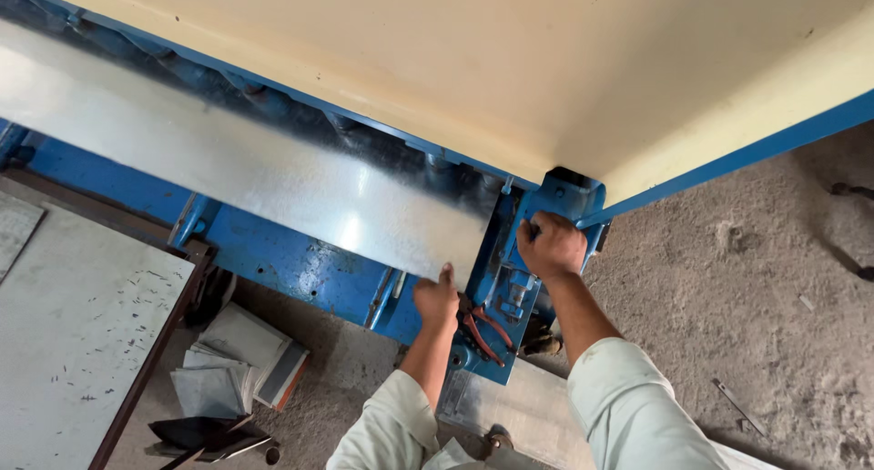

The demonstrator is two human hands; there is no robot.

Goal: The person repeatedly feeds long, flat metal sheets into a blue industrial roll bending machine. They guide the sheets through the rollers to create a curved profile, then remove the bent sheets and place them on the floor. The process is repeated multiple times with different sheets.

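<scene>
You're squaring the metal sheet point(246, 174): left hand point(438, 299) pinches its corner, right hand point(550, 244) fists the blue machine point(300, 265) end; next needs steady alignment.

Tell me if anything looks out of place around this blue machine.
A pair of red-handled pliers lies loose on the blue machine, right beside the left hand that holds the metal sheet. Cut sheet offcuts lie in an untidy heap on the floor below. The right hand grips the machine's end.
</scene>
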